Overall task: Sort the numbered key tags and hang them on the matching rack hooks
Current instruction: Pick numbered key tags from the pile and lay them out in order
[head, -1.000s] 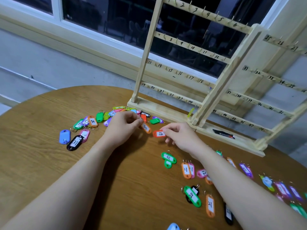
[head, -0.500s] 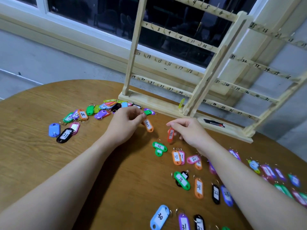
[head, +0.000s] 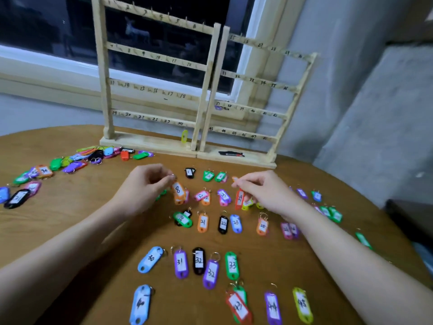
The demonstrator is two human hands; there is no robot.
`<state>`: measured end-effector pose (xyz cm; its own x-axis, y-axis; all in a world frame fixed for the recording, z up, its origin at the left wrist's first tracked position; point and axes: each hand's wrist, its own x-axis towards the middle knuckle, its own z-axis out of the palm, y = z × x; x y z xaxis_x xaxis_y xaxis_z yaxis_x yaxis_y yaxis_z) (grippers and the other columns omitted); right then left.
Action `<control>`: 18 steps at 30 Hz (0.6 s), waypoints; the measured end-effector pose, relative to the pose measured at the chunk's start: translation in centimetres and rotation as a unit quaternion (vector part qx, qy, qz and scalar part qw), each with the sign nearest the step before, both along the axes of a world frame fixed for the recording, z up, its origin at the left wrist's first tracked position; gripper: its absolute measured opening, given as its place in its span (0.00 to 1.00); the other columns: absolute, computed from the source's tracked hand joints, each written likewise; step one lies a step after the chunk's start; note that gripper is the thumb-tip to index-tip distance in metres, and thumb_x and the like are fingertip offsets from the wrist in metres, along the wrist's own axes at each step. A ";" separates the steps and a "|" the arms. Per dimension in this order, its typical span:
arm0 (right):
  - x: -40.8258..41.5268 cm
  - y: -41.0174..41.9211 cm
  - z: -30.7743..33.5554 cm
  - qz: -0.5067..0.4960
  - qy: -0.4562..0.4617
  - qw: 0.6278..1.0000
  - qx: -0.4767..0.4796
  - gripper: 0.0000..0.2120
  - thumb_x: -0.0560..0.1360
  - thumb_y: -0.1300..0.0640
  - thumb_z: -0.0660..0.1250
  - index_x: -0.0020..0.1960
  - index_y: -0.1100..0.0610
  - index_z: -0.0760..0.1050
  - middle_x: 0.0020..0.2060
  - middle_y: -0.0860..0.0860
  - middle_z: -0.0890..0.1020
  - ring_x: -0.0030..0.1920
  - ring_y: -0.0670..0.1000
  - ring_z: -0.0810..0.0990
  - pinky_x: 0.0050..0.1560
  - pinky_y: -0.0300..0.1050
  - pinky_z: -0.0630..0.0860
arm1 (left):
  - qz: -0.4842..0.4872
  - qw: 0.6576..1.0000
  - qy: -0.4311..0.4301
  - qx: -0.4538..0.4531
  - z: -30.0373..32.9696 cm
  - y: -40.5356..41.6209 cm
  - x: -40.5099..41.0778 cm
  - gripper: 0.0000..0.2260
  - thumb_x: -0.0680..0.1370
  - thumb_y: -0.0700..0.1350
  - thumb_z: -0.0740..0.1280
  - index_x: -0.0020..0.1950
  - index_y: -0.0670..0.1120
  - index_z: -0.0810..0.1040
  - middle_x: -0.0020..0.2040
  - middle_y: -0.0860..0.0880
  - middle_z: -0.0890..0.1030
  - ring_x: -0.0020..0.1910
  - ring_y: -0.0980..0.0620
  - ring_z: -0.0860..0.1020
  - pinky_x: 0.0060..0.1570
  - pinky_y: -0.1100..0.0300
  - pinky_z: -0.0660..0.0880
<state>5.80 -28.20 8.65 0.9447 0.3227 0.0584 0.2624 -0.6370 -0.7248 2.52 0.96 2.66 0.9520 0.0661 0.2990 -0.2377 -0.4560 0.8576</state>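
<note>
— Sorting was the step in hand? 
— Yes: the left hand (head: 143,187) pinched the ring of orange tag 8 (head: 178,191); the right hand (head: 260,191) pinched red tag 29 (head: 239,198), both just over the table (head: 70,221). 
— Next? 
— Each probably needed laying in numerical place; the rack (head: 210,90) stood nearly bare.

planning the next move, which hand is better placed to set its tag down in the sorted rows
Left, probably. The left hand pinches the orange 8 tag just over the upper row. The right hand dangles the red 29 tag there too, but the twenties row is lower.
</note>
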 end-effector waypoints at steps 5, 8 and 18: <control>-2.0 -6.0 0.6 -0.037 -0.017 0.999 -0.011 0.10 0.81 0.54 0.67 0.47 0.48 0.87 0.33 0.49 0.84 0.31 0.39 0.76 0.34 0.34 0.70 | -0.046 0.999 -0.008 0.016 1.4 -4.3 -0.1 0.07 0.80 0.45 0.69 0.44 0.45 0.83 0.39 0.50 0.85 0.36 0.58 0.79 0.39 0.65 0.73; -2.4 -9.2 0.3 -0.072 -0.012 0.997 0.016 0.10 0.81 0.54 0.68 0.46 0.48 0.87 0.39 0.50 0.87 0.36 0.42 0.80 0.41 0.45 0.74 | -0.074 0.997 0.005 0.037 2.6 -6.7 0.6 0.07 0.81 0.47 0.69 0.44 0.47 0.82 0.36 0.52 0.84 0.32 0.57 0.77 0.36 0.62 0.72; -3.1 -17.7 -0.9 -0.142 0.019 0.987 0.067 0.10 0.81 0.58 0.67 0.47 0.52 0.86 0.39 0.49 0.87 0.35 0.44 0.80 0.36 0.38 0.74 | -0.116 0.989 0.075 0.050 4.8 -15.4 7.5 0.06 0.79 0.44 0.71 0.43 0.45 0.83 0.38 0.46 0.84 0.36 0.53 0.76 0.40 0.61 0.72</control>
